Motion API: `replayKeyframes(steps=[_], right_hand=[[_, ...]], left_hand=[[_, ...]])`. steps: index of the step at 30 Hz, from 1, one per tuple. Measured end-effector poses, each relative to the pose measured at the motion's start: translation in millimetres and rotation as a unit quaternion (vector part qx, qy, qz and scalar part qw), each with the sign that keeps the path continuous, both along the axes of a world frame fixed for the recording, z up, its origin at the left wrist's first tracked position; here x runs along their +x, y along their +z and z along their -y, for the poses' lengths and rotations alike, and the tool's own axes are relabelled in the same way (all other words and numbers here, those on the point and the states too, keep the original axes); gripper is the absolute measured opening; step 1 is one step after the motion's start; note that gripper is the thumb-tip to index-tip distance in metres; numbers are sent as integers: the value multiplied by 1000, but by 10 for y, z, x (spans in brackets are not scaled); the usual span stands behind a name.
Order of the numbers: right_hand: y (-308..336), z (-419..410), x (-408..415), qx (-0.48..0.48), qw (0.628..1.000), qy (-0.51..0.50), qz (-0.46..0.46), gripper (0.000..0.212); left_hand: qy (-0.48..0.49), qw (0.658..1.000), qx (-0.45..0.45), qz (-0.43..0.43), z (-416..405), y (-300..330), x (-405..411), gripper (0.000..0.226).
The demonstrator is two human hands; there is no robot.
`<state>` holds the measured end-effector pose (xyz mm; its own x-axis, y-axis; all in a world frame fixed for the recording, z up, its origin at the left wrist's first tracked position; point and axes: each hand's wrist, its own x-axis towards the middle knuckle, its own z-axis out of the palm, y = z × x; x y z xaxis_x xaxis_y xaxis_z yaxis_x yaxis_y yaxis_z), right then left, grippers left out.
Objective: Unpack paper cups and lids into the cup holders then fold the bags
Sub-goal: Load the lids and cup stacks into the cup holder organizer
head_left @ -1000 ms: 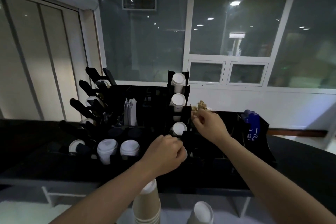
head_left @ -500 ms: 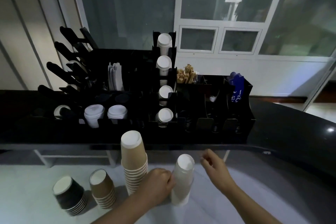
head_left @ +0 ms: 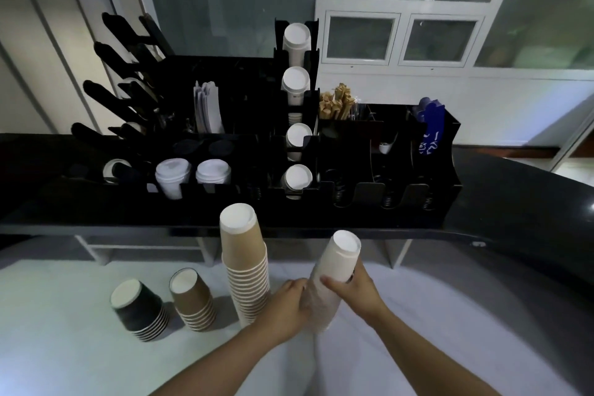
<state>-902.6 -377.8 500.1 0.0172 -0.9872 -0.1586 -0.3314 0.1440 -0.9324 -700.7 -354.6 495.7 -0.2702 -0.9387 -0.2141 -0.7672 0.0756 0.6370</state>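
We have one head-worn wide-angle view, looking forward and down, close over the bench (head_left: 64,347), facing the black cup holders (head_left: 353,202) beyond.

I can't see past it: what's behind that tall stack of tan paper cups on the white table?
Behind the tall stack of tan paper cups runs the black counter edge, carrying the black cup organizer. The strip of counter directly behind the stack is hidden.

both forearms reach in from six o'clock; left hand (head_left: 287,305) and right hand (head_left: 356,288) curl (thumbs forward) around the white cup stack (head_left: 334,276).
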Motion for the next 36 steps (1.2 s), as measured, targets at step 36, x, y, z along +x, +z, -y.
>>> replayKeyframes(steps=[36], right_hand=[[1017,164,-346,-9,936,35,350,53]], left_hand=[[42,957,79,-275,383,932,-676,68]])
